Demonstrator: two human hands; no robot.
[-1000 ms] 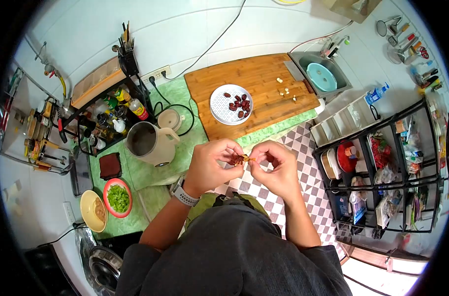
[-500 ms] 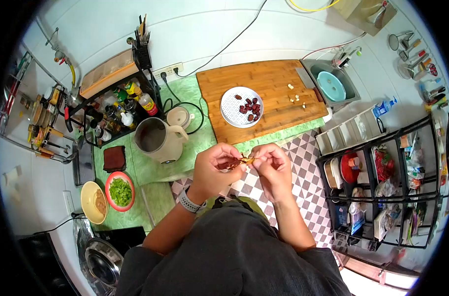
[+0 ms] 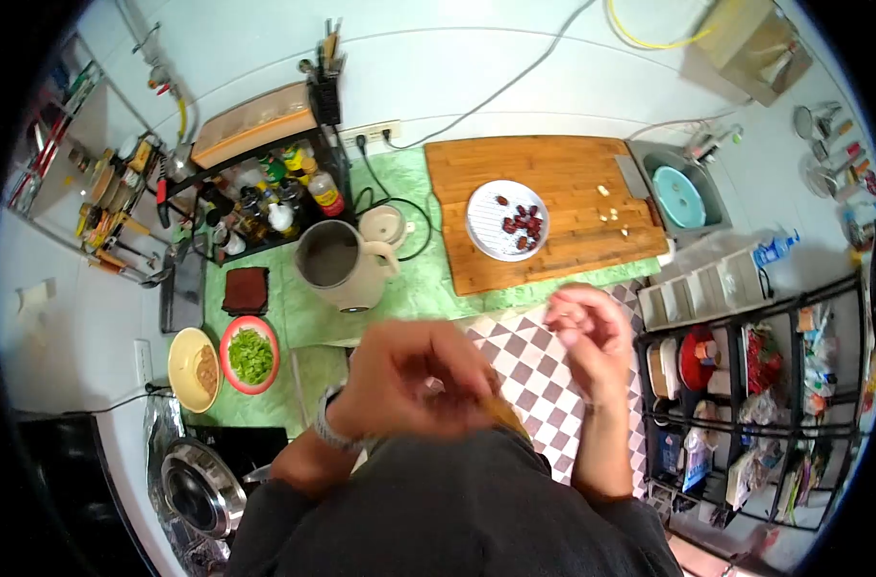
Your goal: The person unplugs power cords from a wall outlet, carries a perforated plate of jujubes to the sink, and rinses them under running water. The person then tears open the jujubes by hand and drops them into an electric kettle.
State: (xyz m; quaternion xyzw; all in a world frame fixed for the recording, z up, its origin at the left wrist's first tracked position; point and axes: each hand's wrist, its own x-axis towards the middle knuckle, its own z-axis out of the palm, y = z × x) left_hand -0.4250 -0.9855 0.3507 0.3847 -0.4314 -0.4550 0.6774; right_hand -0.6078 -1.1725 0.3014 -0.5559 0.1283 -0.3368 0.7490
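Note:
My left hand (image 3: 414,380), smeared by motion, is curled in front of my body. A brownish-red bit, seemingly the torn red date (image 3: 494,381), shows blurred at its fingertips. Apart from it on the right, my right hand (image 3: 597,346) hangs over the floor with loosely bent fingers, thumb and forefinger separated. Nothing can be made out between them. Beyond both hands, a white perforated plate (image 3: 486,240) lies on the wooden cutting board (image 3: 573,159), with several dark red dates (image 3: 523,227) on it.
Left of the board stand a beige pitcher-like appliance (image 3: 356,284) and its lid (image 3: 382,223). Chopped greens (image 3: 250,356) and a yellow bowl (image 3: 183,389) sit farther left. Garlic pieces (image 3: 603,190) and a knife (image 3: 635,178) lie on the board near the sink (image 3: 712,207). Black shelving (image 3: 746,332) stands right.
My hands were together, pulling at a torn red date with yellowish flesh. They are now apart: the left has moved down and left, the right rightward. The view has shifted somewhat.

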